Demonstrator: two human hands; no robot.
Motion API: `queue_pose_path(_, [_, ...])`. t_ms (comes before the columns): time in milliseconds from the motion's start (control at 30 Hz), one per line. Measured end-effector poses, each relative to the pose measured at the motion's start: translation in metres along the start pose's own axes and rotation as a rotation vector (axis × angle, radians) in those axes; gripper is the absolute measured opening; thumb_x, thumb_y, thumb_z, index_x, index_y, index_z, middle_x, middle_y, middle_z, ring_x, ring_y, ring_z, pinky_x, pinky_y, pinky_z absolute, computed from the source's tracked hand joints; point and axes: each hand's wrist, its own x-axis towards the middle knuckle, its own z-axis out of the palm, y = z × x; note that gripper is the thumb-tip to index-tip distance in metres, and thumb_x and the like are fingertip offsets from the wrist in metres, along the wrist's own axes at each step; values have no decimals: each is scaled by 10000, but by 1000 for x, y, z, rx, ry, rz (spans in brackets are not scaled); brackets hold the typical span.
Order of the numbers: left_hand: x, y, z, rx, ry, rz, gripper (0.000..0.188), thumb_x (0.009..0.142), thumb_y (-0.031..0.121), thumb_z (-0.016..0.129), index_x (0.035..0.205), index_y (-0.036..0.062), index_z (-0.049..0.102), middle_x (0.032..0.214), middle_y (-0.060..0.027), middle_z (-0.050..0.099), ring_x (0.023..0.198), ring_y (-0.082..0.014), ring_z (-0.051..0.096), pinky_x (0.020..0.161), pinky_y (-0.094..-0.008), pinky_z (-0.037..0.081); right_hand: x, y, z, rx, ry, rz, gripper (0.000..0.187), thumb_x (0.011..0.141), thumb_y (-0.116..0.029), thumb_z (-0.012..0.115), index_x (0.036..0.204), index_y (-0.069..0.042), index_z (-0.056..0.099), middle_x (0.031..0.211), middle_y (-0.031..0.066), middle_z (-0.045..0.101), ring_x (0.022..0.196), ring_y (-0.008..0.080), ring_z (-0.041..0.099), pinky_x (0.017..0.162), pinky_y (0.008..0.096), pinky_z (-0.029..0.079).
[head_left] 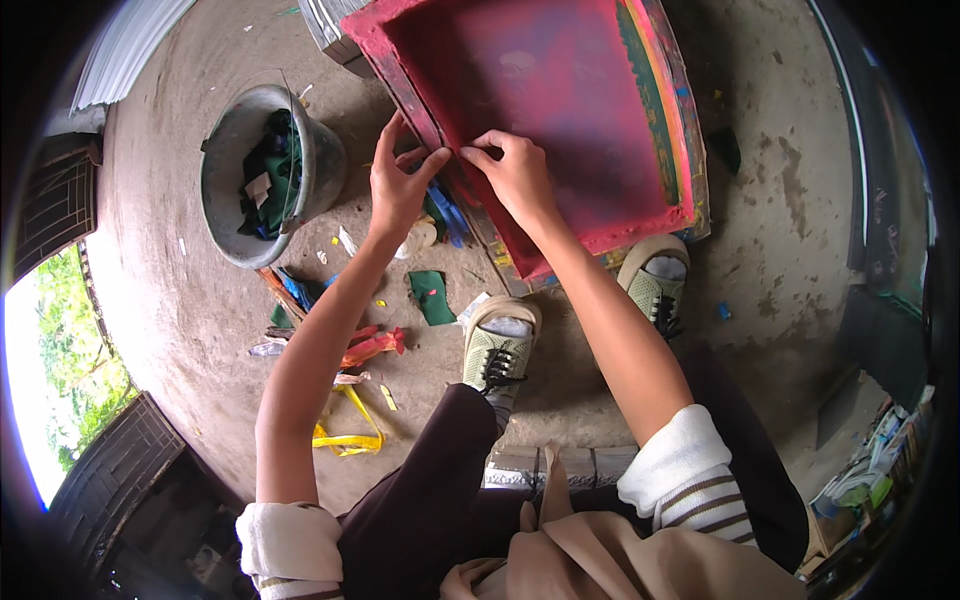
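Mostly red, paint-smeared rectangular frame [650, 223]

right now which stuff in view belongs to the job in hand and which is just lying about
In hand, it seems:
- red-stained frame, with the fingers of the left hand and right hand at its left edge

Apparently just lying about:
- grey bucket holding dark green scraps
- green piece on the floor
- red scrap
- yellow strap

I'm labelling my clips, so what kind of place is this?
Probably a workshop, judging by the red-stained frame, the grey bucket and the rough floor strewn with coloured scraps.
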Motion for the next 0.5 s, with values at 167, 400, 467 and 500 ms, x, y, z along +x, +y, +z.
queue_pose_path(167, [0,0,1,-34,14,-5,713,765,133,748,1359,28,367,1274,-103,505,994,-187,582,836,-313,499,8,10,2,34,-63,125,241,766,-230,700,865,-13,668,771,168,670,742,262,667,677,350,489])
queue_pose_path(400, [1,3,1,-56,-8,-30,713,777,124,739,1367,20,353,1270,-111,504,987,-180,585,841,-308,497,12,13,21,49,34,223,245,739,-176,684,905,0,645,821,168,673,803,283,657,741,359,481])
queue_pose_path(467, [1,3,0,-52,-5,-24,716,778,123,738,1369,15,348,1276,-118,498,997,-183,584,845,-309,497,15,15,16,61,-21,257,264,750,-192,683,926,-1,637,854,175,670,822,285,651,757,359,478])
queue_pose_path(500, [1,4,1,-53,-2,-30,720,777,122,738,1371,13,345,1282,-123,492,1004,-186,584,847,-309,497,14,17,14,46,-16,176,268,758,-195,678,939,-3,632,884,174,667,844,281,646,770,357,473])
